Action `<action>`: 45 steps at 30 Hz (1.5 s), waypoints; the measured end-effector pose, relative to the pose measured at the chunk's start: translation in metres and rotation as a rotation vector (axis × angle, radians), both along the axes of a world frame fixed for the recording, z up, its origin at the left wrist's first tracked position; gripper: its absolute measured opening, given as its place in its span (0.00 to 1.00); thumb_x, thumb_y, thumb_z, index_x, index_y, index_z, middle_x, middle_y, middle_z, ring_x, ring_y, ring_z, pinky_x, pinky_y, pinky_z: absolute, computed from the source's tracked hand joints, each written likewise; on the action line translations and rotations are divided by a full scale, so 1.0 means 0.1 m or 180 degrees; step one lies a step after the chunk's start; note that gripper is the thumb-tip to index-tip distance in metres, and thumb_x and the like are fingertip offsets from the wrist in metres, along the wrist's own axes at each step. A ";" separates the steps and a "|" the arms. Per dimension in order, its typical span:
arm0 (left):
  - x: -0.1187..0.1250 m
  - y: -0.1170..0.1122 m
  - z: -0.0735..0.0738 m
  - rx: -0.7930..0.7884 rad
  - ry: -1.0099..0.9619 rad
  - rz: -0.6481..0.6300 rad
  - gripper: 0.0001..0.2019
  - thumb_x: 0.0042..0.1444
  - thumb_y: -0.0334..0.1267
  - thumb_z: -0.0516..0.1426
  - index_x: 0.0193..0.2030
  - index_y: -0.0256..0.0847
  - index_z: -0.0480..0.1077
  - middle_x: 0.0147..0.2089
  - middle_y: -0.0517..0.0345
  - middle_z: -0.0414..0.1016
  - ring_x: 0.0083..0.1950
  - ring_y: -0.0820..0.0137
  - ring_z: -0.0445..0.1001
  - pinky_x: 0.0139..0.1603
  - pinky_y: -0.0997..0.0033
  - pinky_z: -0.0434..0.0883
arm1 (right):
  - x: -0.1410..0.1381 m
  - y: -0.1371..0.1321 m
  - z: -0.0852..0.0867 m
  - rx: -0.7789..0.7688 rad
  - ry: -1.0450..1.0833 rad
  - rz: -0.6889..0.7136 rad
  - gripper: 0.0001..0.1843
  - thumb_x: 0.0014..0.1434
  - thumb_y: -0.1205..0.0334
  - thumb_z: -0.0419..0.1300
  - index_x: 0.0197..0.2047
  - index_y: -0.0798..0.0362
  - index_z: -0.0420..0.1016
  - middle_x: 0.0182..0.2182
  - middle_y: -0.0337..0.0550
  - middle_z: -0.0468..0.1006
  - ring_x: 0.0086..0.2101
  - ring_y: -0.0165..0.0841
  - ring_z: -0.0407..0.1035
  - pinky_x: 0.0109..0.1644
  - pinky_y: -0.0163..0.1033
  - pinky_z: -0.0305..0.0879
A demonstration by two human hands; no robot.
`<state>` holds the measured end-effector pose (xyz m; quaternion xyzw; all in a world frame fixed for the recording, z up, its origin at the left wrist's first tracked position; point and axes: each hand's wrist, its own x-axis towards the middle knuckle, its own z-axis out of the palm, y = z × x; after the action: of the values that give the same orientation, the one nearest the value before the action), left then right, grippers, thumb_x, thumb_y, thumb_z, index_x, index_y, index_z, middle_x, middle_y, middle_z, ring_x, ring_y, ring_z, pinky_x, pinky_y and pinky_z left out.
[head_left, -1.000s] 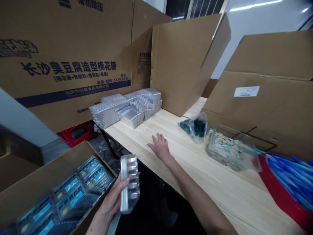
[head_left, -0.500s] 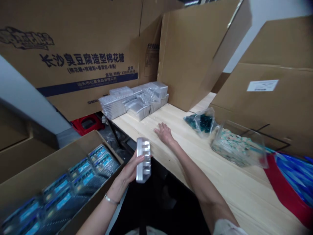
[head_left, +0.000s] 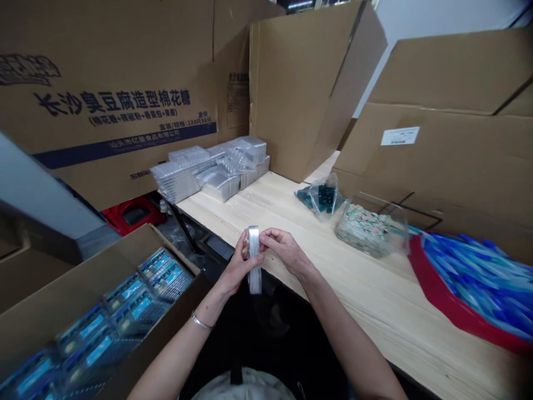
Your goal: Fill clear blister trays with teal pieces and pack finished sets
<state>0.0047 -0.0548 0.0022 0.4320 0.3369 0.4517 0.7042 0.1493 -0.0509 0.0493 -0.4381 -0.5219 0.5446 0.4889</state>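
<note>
Right hand has come off the desk and up to the plastic trays.
Left hand has the trays gripped edge-on by the desk's near side; the right's fingers are curled at their upper edge, can't tell if they're actually pinching. I'd go easy with that left grip, thin plastic probably bends, and work from the edge.

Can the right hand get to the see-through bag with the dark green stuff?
Probably yes: the right hand is up against the clear plastic packaging in the left hand, but nothing seems to block its way across the table to the bag.
</note>
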 end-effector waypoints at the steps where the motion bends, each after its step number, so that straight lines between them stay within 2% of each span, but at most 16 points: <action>1: 0.01 -0.01 0.00 0.0015 0.0014 0.0003 0.43 0.45 0.37 0.63 0.66 0.48 0.46 0.61 0.48 0.59 0.59 0.61 0.62 0.58 0.61 0.58 | 0.01 0.00 -0.01 0.0000 0.0044 0.0016 0.11 0.51 0.56 0.60 0.29 0.56 0.71 0.23 0.37 0.72 0.27 0.27 0.65 0.35 0.35 0.61; 11: 0.02 -0.04 0.03 0.0028 -0.0001 -0.0107 0.40 0.49 0.39 0.61 0.66 0.45 0.46 0.61 0.48 0.60 0.62 0.60 0.58 0.61 0.60 0.53 | 0.06 -0.01 -0.11 0.0138 0.0330 -0.0099 0.12 0.53 0.55 0.59 0.31 0.57 0.72 0.25 0.39 0.74 0.28 0.27 0.66 0.37 0.35 0.62; 19: 0.05 -0.04 0.01 0.0070 -0.0085 -0.0094 0.40 0.46 0.36 0.63 0.65 0.46 0.49 0.61 0.50 0.61 0.61 0.62 0.60 0.61 0.63 0.54 | 0.05 -0.02 -0.08 0.0132 0.0214 -0.0050 0.12 0.52 0.55 0.60 0.31 0.57 0.72 0.24 0.37 0.72 0.27 0.27 0.65 0.35 0.35 0.62; 32: 0.01 -0.03 -0.01 0.0113 0.0203 -0.0151 0.43 0.46 0.36 0.63 0.66 0.47 0.46 0.58 0.48 0.65 0.59 0.60 0.62 0.59 0.60 0.56 | 0.07 -0.02 -0.08 0.0134 0.0303 -0.0017 0.12 0.52 0.55 0.60 0.30 0.57 0.73 0.23 0.38 0.72 0.27 0.27 0.65 0.35 0.35 0.61; 37: 0.02 -0.03 -0.03 0.0109 0.0020 -0.0200 0.39 0.46 0.36 0.63 0.65 0.47 0.50 0.62 0.50 0.60 0.61 0.62 0.60 0.61 0.63 0.54 | 0.07 -0.01 -0.12 0.0076 0.0390 -0.0023 0.12 0.52 0.55 0.60 0.30 0.57 0.72 0.24 0.38 0.72 0.27 0.27 0.65 0.37 0.35 0.61; 45: 0.08 -0.08 0.05 -0.0083 -0.0170 -0.0359 0.33 0.47 0.37 0.62 0.61 0.46 0.58 0.59 0.52 0.63 0.60 0.62 0.60 0.59 0.63 0.56 | 0.08 -0.02 -0.18 -0.0064 0.0660 -0.0095 0.12 0.50 0.54 0.60 0.30 0.55 0.70 0.24 0.38 0.71 0.27 0.28 0.64 0.35 0.35 0.61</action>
<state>0.0131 -0.0624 0.0074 0.4289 0.2990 0.4182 0.7428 0.1569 -0.0525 0.0318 -0.3920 -0.4565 0.5848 0.5440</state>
